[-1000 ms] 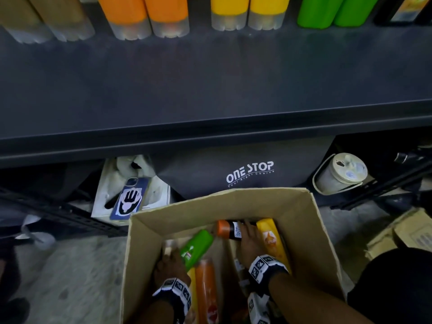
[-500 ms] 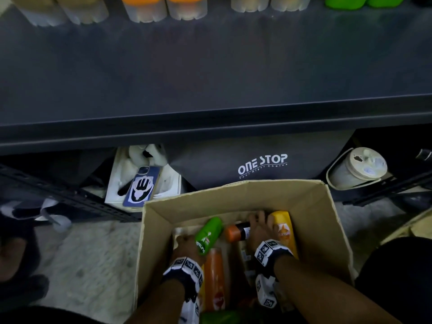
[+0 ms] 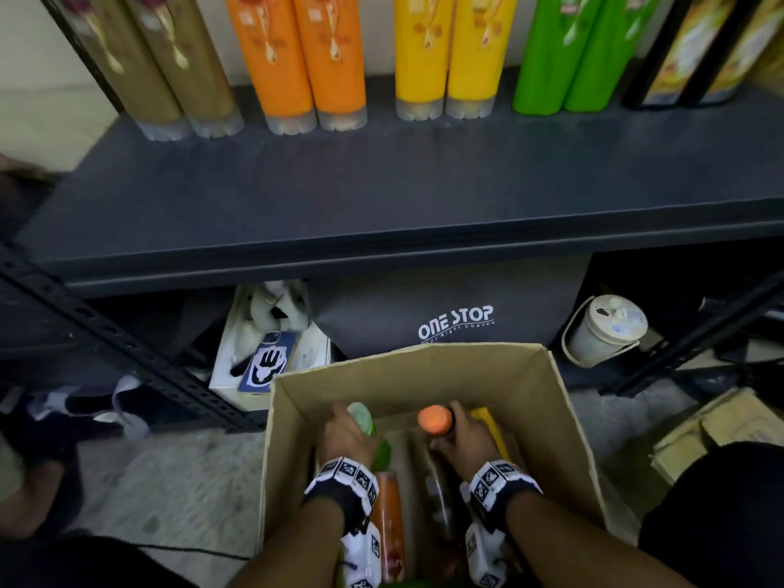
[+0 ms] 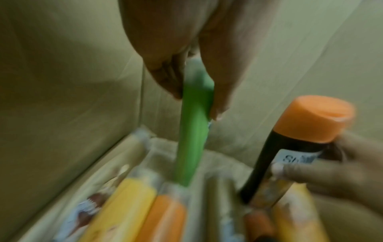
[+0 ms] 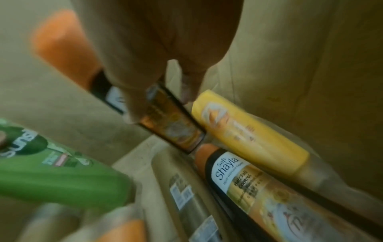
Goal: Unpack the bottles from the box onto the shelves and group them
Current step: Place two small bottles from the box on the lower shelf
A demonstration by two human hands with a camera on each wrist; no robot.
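Both my hands are inside the open cardboard box [image 3: 424, 367] on the floor. My left hand [image 3: 345, 432] grips a green bottle [image 3: 373, 439] [image 4: 193, 131] near its upper end, raised above the others. My right hand [image 3: 460, 437] grips a black bottle with an orange cap [image 3: 433, 419] [image 4: 311, 119] [image 5: 161, 113], tilted upward. More bottles lie in the box: a yellow one [image 5: 246, 134], an orange one [image 3: 388, 524] and another black one [image 5: 248, 185]. On the dark shelf [image 3: 382, 188] stand pairs of gold [image 3: 161, 65], orange [image 3: 305, 61], yellow [image 3: 449, 53], green [image 3: 572, 53] and black bottles [image 3: 695, 48].
Under the shelf hangs a dark "ONE STOP" bag [image 3: 454, 320]. A white box with a phone [image 3: 267, 362] on it sits to the left, a white lidded tub [image 3: 606, 328] to the right. A perforated shelf post [image 3: 127, 350] slants at left. Cardboard [image 3: 712, 426] lies at right.
Both hands have lifted their bottles up inside the box, so the green bottle and the orange-capped one now stand more upright. The head view has tilted up, showing more of the shelf.
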